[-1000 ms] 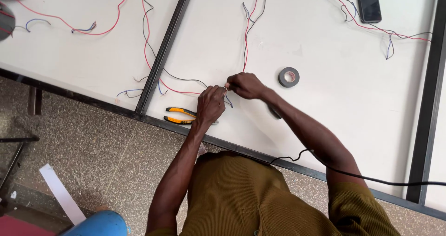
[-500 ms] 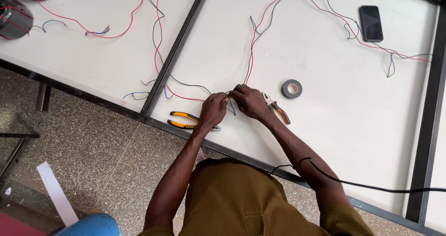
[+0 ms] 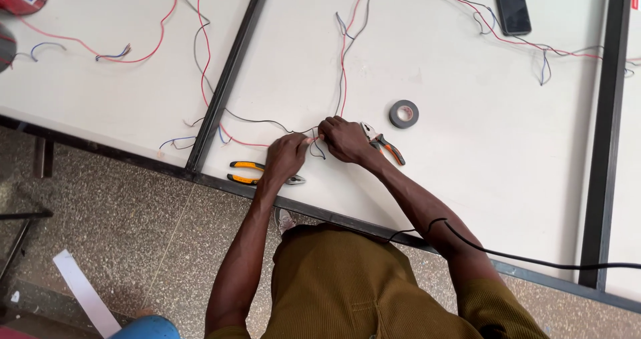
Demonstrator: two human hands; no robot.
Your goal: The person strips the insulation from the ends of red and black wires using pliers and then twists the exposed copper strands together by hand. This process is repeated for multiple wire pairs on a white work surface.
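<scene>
While only the head view is on record, it shows enough to log both hands at work on a white table point(image 3: 467, 152) framed and divided by black bars.

Head view, hands: the left hand point(image 3: 286, 157) and the right hand point(image 3: 344, 140) meet near the front edge of the table, fingertips all but touching. Both are closed in a pinch on the thin wires point(image 3: 312, 138) where a red strand and a grey strand come together. The joint itself is too small to make out; whether the strands are twisted or merely held side by side cannot be told.

Head view, wiring: from the pinch point the red wire point(image 3: 342, 65) runs up the table away from the person, with a grey wire beside it. A second grey run trails off to the left toward the black divider bar point(image 3: 230, 72), and further red and blue strands lie on the panel beyond it.

Head view, tools: orange-handled pliers point(image 3: 257, 172) lie just beneath the left hand, partly covered by it. A second pair, with orange-and-dark handles point(image 3: 386, 145), lies just beside the right hand, touching or nearly touching the wrist. A roll of black tape point(image 3: 404, 114) lies flat, near the right hand but apart from it. A dark phone point(image 3: 513, 8) rests face up, well apart at the far side.

Head view, surroundings: a black cable point(image 3: 534, 262) crosses the right forearm and runs off to the right. Speckled floor point(image 3: 133, 245) lies below the table edge.
</scene>
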